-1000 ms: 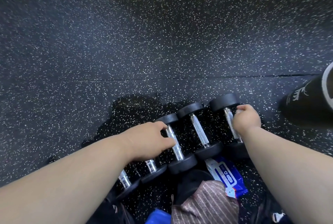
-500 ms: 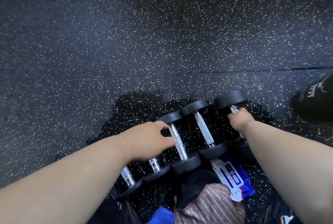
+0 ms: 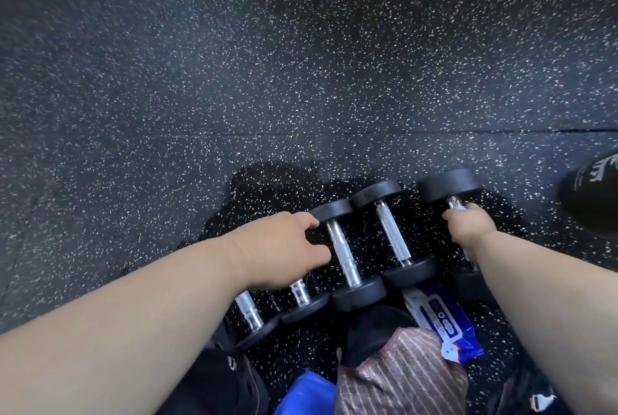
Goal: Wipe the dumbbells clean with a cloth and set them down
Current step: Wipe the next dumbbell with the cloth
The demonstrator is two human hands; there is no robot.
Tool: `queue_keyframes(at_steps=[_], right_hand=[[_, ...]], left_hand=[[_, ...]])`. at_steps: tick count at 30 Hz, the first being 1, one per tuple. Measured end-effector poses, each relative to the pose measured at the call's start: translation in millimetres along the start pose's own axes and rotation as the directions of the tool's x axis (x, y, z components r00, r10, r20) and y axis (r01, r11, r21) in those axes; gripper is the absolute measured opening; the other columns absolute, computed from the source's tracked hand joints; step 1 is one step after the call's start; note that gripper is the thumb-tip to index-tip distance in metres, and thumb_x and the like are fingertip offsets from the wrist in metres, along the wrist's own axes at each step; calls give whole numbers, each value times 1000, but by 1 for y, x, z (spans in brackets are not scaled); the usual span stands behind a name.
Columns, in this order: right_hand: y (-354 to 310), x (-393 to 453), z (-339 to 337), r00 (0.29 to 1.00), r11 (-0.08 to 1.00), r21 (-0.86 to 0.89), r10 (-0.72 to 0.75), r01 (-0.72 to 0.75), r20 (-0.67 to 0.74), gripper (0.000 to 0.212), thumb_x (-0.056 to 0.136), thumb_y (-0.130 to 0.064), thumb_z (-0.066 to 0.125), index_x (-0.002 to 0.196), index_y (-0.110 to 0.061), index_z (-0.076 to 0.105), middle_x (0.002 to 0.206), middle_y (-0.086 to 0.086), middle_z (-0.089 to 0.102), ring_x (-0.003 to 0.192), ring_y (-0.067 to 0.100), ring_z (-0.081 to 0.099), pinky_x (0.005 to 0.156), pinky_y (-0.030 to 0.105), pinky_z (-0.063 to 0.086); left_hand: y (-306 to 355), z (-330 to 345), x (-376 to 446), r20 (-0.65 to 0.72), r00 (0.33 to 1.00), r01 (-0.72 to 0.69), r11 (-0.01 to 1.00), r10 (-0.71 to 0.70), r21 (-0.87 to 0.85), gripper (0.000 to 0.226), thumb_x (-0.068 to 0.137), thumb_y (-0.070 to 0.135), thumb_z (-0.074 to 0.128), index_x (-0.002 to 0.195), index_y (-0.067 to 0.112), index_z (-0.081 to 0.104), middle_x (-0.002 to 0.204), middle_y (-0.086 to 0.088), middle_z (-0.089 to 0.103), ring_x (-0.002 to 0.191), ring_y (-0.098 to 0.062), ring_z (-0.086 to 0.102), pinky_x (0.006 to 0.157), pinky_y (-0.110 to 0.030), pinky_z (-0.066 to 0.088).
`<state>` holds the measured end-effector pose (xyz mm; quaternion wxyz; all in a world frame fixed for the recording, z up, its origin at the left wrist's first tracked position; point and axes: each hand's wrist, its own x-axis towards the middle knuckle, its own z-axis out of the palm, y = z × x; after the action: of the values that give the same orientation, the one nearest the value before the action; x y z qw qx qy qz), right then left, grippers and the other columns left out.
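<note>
dumbbells (image 3: 347, 247) in a side-by-side row on speckled floor (image 3: 301, 80) | right hand (image 3: 468, 230) curled round handle of rightmost dumbbell (image 3: 449, 185) | left hand (image 3: 284, 247) over left dumbbells (grip hidden, cannot tell) | wipes pack (image 3: 441, 321) just behind row

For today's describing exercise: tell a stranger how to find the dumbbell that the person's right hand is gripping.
Start at the row of black dumbbells lying side by side on the speckled floor. Go to the row's far right end, toward the dark bag. That dumbbell alone has its chrome handle wrapped by the right hand; its neighbours' handles lie bare.
</note>
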<state>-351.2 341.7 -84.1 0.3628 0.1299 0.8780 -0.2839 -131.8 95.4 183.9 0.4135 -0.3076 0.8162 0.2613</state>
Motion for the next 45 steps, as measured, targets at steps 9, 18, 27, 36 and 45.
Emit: queue_keyframes(at_steps=[9, 18, 27, 36, 45], right_hand=[[-34, -62, -38, 984, 984, -7, -177, 177, 20, 31, 82, -24, 66, 106, -4, 70, 99, 19, 71, 88, 39, 69, 85, 53, 61], [-68, -223, -63, 906, 898, 166, -420, 407, 55, 27, 73, -33, 59, 95, -17, 57, 90, 12, 61, 81, 30, 60, 75, 45, 52], [-30, -382, -20, 685, 721, 293, -691, 629, 230, 16, 90, -12, 63, 79, -22, 56, 63, -14, 57, 59, 3, 46, 58, 21, 39], [10, -402, 4, 646, 709, 175, -698, 683, 307, 29, 94, -13, 64, 118, -29, 61, 97, -12, 73, 88, 2, 66, 79, 13, 53], [14, -395, -24, 613, 683, 8, -660, 730, 435, 23, 107, -21, 47, 113, -27, 68, 105, -9, 62, 97, 11, 56, 95, 30, 48]], left_hand=[[-7, 14, -47, -81, 994, -68, 996, 73, 55, 74, 93, 58, 55, 163, 38, 43, 150, 7, 61, 109, -14, 70, 103, -39, 57], [-19, 25, -107, -299, 942, -143, 989, 149, 42, 74, 99, 56, 59, 165, 29, 41, 154, -2, 60, 127, -25, 64, 108, -39, 52], [-26, 39, -158, -376, 859, -484, 789, 347, -377, 124, 80, 55, 94, 171, 52, 9, 172, 0, 35, 135, -16, 52, 106, -32, 40], [-36, 80, -151, -213, 936, -353, 733, 281, -582, 112, 70, 65, 81, 167, 41, 29, 138, -3, 65, 108, -25, 76, 80, -34, 61], [-41, 93, -162, -188, 977, -202, 756, 106, -623, 90, 72, 76, 68, 148, 31, 47, 125, -12, 71, 87, -31, 80, 74, -42, 66]])
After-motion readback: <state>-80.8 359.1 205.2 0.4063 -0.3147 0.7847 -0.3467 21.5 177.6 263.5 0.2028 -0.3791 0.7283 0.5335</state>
